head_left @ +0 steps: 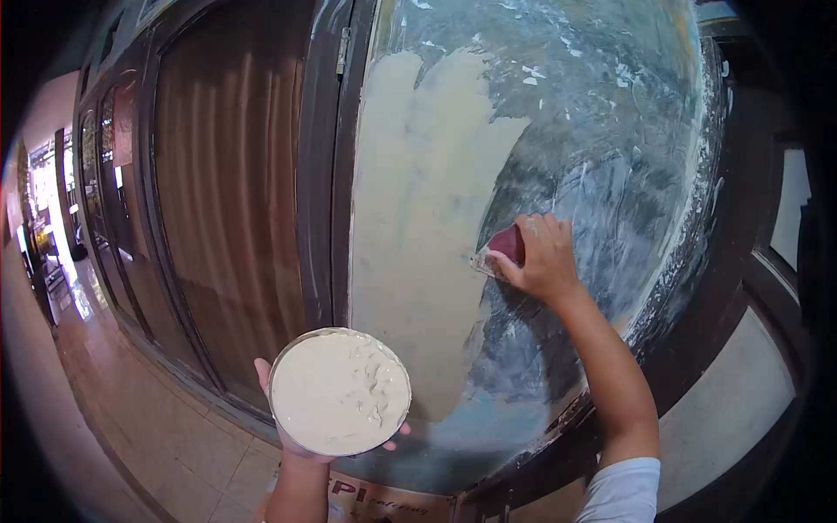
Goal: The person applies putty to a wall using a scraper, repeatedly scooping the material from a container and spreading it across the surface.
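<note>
My left hand [301, 446] holds a round tub of cream-coloured putty [327, 392] from below, its fingers showing at both sides of the rim. The paste in it is smooth on the left and ridged on the right. My right hand [547, 259] grips a putty knife with a dark red handle [506, 247]. Its blade, smeared with paste, rests at the edge of a cream coat [418, 218] on the wall. To the right of that coat, the wall [593, 192] is bluish grey with white streaks.
Left of the wall stands a dark-framed glass door [231, 174] with a brown curtain behind it. A tiled floor [174, 410] runs along the left. Below the tub is a printed sign or box [375, 499]. Dark framing with pale panels [732, 410] stands at right.
</note>
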A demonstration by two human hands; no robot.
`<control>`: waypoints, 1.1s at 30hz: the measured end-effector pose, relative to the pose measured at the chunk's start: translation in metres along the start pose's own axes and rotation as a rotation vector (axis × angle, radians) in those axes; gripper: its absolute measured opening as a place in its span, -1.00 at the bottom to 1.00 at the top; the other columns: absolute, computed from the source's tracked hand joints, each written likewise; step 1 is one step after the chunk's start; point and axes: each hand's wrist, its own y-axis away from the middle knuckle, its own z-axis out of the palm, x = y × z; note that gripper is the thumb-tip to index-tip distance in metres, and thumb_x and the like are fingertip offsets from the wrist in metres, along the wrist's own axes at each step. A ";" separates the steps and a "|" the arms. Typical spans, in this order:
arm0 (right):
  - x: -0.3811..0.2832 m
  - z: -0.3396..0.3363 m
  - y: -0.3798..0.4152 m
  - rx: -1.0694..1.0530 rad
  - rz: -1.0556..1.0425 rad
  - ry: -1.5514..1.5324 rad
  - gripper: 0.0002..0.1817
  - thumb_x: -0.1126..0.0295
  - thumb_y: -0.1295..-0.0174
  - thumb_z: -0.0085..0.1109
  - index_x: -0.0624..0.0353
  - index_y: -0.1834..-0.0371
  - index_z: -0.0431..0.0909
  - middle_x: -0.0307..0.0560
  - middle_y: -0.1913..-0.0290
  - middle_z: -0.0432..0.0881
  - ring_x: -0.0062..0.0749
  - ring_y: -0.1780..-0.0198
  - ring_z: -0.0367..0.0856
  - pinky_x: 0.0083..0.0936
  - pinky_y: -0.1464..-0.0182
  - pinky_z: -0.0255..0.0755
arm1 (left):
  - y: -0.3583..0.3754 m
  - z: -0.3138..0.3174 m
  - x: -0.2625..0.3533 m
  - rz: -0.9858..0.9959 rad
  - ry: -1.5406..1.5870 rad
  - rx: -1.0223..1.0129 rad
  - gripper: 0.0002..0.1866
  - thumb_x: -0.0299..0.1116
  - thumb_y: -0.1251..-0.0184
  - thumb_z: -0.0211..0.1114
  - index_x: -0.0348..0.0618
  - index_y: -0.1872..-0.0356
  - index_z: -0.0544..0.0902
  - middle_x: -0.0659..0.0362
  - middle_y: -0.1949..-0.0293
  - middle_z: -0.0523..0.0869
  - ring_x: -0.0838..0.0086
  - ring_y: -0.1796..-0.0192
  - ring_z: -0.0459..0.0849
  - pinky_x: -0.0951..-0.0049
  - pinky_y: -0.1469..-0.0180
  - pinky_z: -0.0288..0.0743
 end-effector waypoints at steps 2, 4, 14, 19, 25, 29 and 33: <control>0.010 0.001 -0.010 0.082 0.021 0.004 -0.35 -0.11 -0.15 0.50 0.20 -0.06 0.58 -0.03 0.19 0.61 -0.11 0.12 0.54 -0.16 0.08 0.25 | -0.004 -0.001 -0.001 -0.005 0.004 0.010 0.38 0.86 -0.04 -0.05 -0.02 -0.71 0.07 -0.50 -0.57 0.17 -0.87 -0.30 0.34 -0.76 -0.15 0.43; 0.012 -0.002 -0.015 0.183 0.027 -0.009 -0.36 -0.12 -0.15 0.49 0.19 -0.04 0.58 -0.05 0.18 0.61 -0.12 0.15 0.54 -0.16 0.10 0.25 | -0.006 -0.003 0.000 0.003 0.011 0.008 0.38 0.86 -0.04 -0.05 -0.01 -0.71 0.07 -0.50 -0.57 0.16 -0.87 -0.31 0.33 -0.77 -0.15 0.42; 0.012 -0.005 -0.016 0.105 -0.032 -0.029 -0.43 -0.06 -0.15 0.49 0.20 0.04 0.58 -0.02 0.18 0.60 -0.10 0.19 0.55 -0.18 0.14 0.26 | -0.024 -0.012 0.010 0.056 -0.041 -0.019 0.37 0.86 -0.04 -0.05 0.00 -0.70 0.10 -0.48 -0.57 0.17 -0.88 -0.29 0.35 -0.77 -0.10 0.46; 0.014 0.000 -0.023 0.154 -0.048 -0.010 -0.37 -0.08 -0.13 0.51 0.22 -0.01 0.57 -0.02 0.21 0.58 -0.08 0.22 0.54 -0.19 0.14 0.27 | -0.027 -0.010 0.011 0.091 -0.032 -0.009 0.38 0.86 -0.03 -0.04 -0.02 -0.70 0.10 -0.50 -0.55 0.20 -0.87 -0.27 0.37 -0.75 -0.08 0.49; 0.010 0.002 -0.015 0.058 -0.099 -0.084 -0.36 -0.11 -0.13 0.51 0.21 -0.01 0.59 -0.03 0.20 0.60 -0.10 0.20 0.56 -0.19 0.16 0.27 | -0.024 -0.020 0.018 0.092 -0.059 -0.014 0.38 0.85 -0.03 0.00 0.00 -0.70 0.09 -0.49 -0.57 0.15 -0.88 -0.30 0.33 -0.75 -0.14 0.45; 0.019 -0.003 -0.039 0.179 -0.073 0.016 -0.39 -0.09 -0.14 0.51 0.21 0.00 0.60 -0.05 0.20 0.60 -0.13 0.18 0.58 -0.19 0.16 0.26 | -0.023 -0.019 0.019 0.122 -0.006 0.014 0.37 0.85 -0.03 0.00 0.03 -0.71 0.06 -0.41 -0.62 0.08 -0.90 -0.34 0.27 -0.79 -0.16 0.41; 0.018 -0.008 -0.028 0.140 -0.076 -0.089 -0.39 -0.03 -0.11 0.56 0.22 0.01 0.59 -0.04 0.20 0.59 -0.12 0.21 0.57 -0.20 0.19 0.25 | -0.021 -0.023 0.021 0.138 -0.068 -0.005 0.37 0.85 -0.03 -0.01 0.04 -0.72 0.05 -0.39 -0.62 0.08 -0.89 -0.35 0.26 -0.80 -0.15 0.40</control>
